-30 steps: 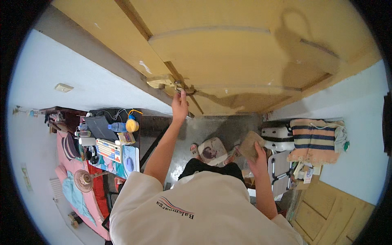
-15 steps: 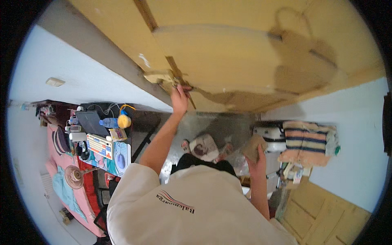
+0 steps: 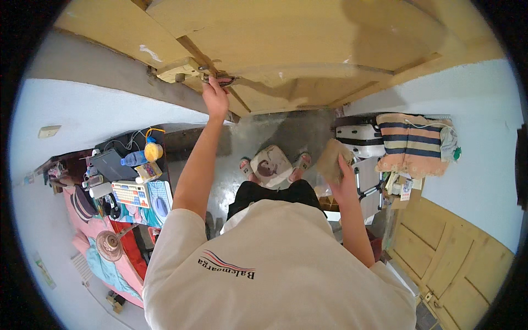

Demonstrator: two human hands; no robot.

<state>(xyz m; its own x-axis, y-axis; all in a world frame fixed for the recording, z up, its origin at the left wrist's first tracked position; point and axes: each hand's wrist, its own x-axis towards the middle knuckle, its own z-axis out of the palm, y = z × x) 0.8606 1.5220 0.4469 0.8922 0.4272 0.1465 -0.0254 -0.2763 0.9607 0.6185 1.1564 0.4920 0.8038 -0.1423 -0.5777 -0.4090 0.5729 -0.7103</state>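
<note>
My left hand (image 3: 216,100) reaches up to a yellow wooden door (image 3: 264,49), its fingers closed at a dark metal door handle (image 3: 225,80). A pale wooden block with a latch (image 3: 184,70) sits just left of these fingers, at the door's edge. Lower down and to the right, my right hand (image 3: 345,184) holds a flat, tan, folded cloth-like piece (image 3: 333,160) between thumb and fingers. Its exact kind is hard to make out.
At left stands a desk with a keyboard (image 3: 131,193), mouse, laptop (image 3: 111,165) and bottle. A fan (image 3: 109,246) is by the pink bed. White cases (image 3: 360,137) with a striped cloth (image 3: 410,140) stand right. A pale square thing (image 3: 271,166) lies between my feet.
The view has shifted, so the door and desk sit higher and further left in the picture. My left hand stays at the door handle. My right hand still holds the tan piece.
</note>
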